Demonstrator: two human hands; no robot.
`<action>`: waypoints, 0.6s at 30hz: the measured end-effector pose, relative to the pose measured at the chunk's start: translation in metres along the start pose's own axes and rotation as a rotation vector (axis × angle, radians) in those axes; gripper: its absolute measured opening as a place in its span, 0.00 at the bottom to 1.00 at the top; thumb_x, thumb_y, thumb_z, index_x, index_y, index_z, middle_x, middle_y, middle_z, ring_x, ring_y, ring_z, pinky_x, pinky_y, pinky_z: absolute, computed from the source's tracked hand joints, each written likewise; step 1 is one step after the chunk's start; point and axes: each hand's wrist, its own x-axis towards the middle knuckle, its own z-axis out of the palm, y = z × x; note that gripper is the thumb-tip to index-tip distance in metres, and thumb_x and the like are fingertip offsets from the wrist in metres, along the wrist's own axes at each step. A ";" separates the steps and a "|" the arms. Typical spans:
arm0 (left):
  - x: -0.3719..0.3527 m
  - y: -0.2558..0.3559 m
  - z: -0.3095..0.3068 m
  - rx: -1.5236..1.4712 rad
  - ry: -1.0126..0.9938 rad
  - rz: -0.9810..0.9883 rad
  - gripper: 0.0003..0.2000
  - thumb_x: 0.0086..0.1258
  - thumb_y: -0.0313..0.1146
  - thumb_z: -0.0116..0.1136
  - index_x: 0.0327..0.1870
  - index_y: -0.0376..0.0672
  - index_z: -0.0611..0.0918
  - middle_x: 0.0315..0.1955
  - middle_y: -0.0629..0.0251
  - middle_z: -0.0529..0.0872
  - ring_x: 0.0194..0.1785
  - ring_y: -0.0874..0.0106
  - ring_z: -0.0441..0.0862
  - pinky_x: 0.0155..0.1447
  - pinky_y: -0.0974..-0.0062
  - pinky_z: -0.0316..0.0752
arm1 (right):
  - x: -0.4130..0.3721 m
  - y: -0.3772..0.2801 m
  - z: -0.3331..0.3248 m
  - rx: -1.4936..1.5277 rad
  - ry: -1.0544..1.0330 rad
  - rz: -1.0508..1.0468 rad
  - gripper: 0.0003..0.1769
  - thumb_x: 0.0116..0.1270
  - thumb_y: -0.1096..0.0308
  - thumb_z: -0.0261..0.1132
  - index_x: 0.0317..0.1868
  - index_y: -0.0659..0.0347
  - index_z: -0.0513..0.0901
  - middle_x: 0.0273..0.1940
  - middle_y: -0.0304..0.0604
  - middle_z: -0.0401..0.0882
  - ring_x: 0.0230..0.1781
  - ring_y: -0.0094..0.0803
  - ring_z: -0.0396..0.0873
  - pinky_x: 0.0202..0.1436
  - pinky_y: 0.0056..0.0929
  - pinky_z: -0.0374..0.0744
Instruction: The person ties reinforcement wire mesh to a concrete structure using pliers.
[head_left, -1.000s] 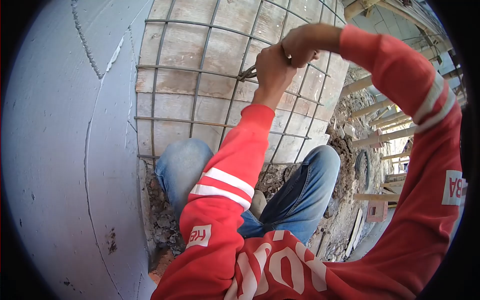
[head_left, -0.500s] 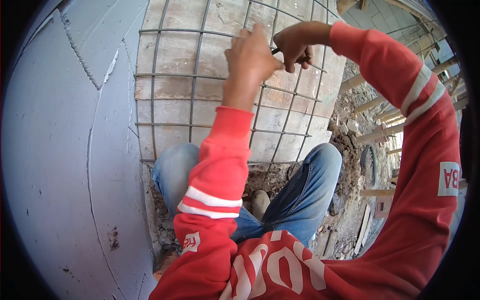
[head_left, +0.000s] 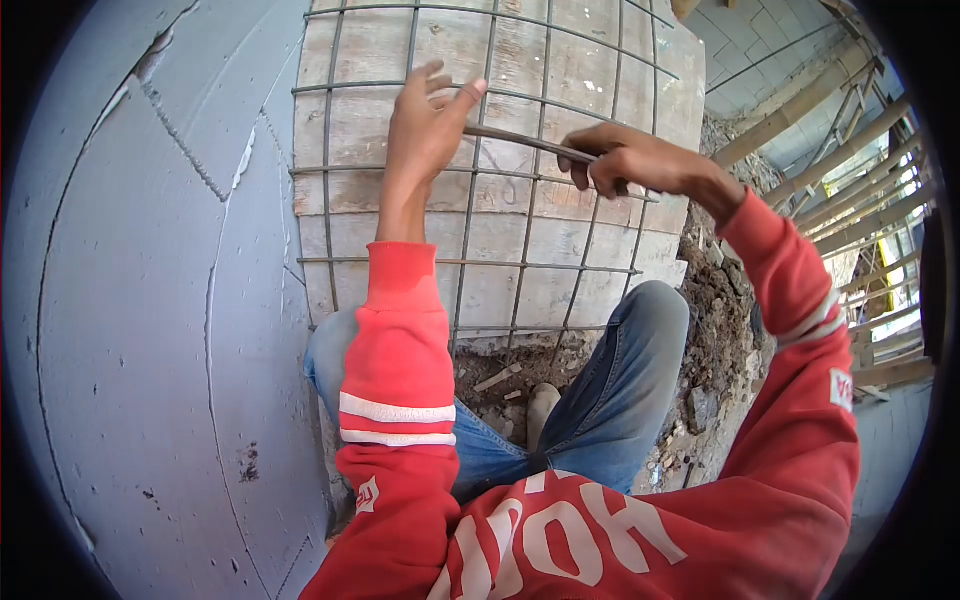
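Now R hand (head_left: 625,165) grips metal rod (head_left: 525,142), L hand (head_left: 425,125) splayed on mesh (head_left: 560,266).

Rear end of the metal tool (head_left: 520,142) inside the right hand (head_left: 625,165), tip behind the left hand (head_left: 425,125); rebar mesh (head_left: 500,260) top beyond the upper edge.

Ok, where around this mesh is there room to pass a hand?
Free: the mesh squares under the right hand, above the right knee, and those between the grey wall and the left sleeve. Crowded: upper middle, where the left hand meets the rod, and the rubble between the knees.
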 end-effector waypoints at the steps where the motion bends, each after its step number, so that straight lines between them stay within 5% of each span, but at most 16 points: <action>1: 0.001 0.001 0.002 -0.096 -0.023 0.058 0.40 0.67 0.53 0.67 0.72 0.33 0.70 0.61 0.46 0.82 0.66 0.58 0.78 0.65 0.60 0.74 | -0.014 0.004 0.007 0.178 0.011 -0.036 0.21 0.51 0.70 0.58 0.47 0.68 0.76 0.32 0.39 0.75 0.25 0.23 0.72 0.29 0.22 0.74; 3: 0.000 0.012 0.000 -0.083 -0.086 0.018 0.34 0.73 0.54 0.61 0.70 0.35 0.73 0.54 0.53 0.86 0.60 0.65 0.83 0.58 0.68 0.75 | -0.033 0.022 0.018 0.461 -0.007 -0.137 0.25 0.50 0.69 0.57 0.50 0.69 0.76 0.31 0.38 0.72 0.26 0.23 0.70 0.29 0.23 0.72; 5: -0.011 0.026 -0.001 -0.400 -0.497 -0.094 0.29 0.76 0.55 0.57 0.65 0.38 0.78 0.47 0.58 0.89 0.49 0.72 0.87 0.49 0.74 0.74 | -0.047 0.040 0.032 0.589 0.030 -0.205 0.26 0.49 0.71 0.57 0.52 0.69 0.76 0.29 0.37 0.71 0.24 0.23 0.69 0.27 0.23 0.70; 7: -0.018 0.031 0.009 -0.466 -0.597 -0.118 0.25 0.77 0.53 0.58 0.60 0.39 0.83 0.44 0.59 0.89 0.39 0.74 0.87 0.42 0.81 0.75 | -0.050 0.066 0.050 0.775 0.075 -0.304 0.22 0.53 0.71 0.58 0.50 0.67 0.76 0.27 0.35 0.68 0.23 0.22 0.68 0.26 0.22 0.68; 9: -0.025 0.036 0.024 -0.296 -0.567 -0.222 0.22 0.76 0.49 0.62 0.57 0.37 0.84 0.43 0.58 0.89 0.37 0.77 0.85 0.35 0.85 0.74 | -0.052 0.073 0.069 0.658 0.291 -0.178 0.11 0.64 0.67 0.66 0.42 0.62 0.76 0.24 0.31 0.66 0.20 0.19 0.66 0.23 0.22 0.64; 11: -0.031 0.033 0.037 -0.261 -0.579 -0.201 0.20 0.74 0.44 0.65 0.54 0.34 0.85 0.40 0.58 0.90 0.34 0.80 0.83 0.32 0.87 0.72 | -0.041 0.094 0.083 0.530 0.405 -0.141 0.10 0.66 0.66 0.68 0.40 0.60 0.76 0.24 0.30 0.66 0.20 0.17 0.65 0.22 0.21 0.62; 13: -0.031 0.020 0.047 -0.107 -0.603 -0.213 0.18 0.74 0.40 0.65 0.52 0.31 0.85 0.37 0.60 0.90 0.32 0.83 0.80 0.32 0.87 0.71 | -0.036 0.106 0.091 0.502 0.458 -0.147 0.10 0.66 0.65 0.66 0.39 0.63 0.77 0.23 0.36 0.71 0.22 0.25 0.71 0.25 0.30 0.69; 15: -0.038 0.020 0.055 -0.067 -0.543 -0.205 0.17 0.75 0.39 0.64 0.49 0.29 0.85 0.30 0.66 0.87 0.29 0.84 0.75 0.30 0.87 0.66 | -0.030 0.115 0.089 -0.120 0.651 -0.318 0.13 0.64 0.65 0.64 0.39 0.68 0.77 0.25 0.45 0.77 0.28 0.37 0.78 0.34 0.41 0.73; 16: -0.038 0.021 0.053 -0.052 -0.562 -0.238 0.16 0.75 0.38 0.64 0.49 0.29 0.85 0.27 0.69 0.84 0.28 0.84 0.73 0.29 0.86 0.64 | -0.028 0.116 0.088 -0.181 0.663 -0.284 0.16 0.63 0.65 0.60 0.44 0.70 0.80 0.29 0.52 0.81 0.34 0.46 0.81 0.43 0.47 0.75; 18: -0.045 0.037 0.055 -0.082 -0.569 -0.249 0.16 0.74 0.38 0.63 0.47 0.29 0.85 0.22 0.75 0.78 0.25 0.85 0.67 0.28 0.85 0.59 | -0.027 0.128 0.083 0.011 0.558 -0.235 0.17 0.64 0.66 0.58 0.48 0.70 0.80 0.30 0.52 0.81 0.34 0.46 0.80 0.44 0.45 0.76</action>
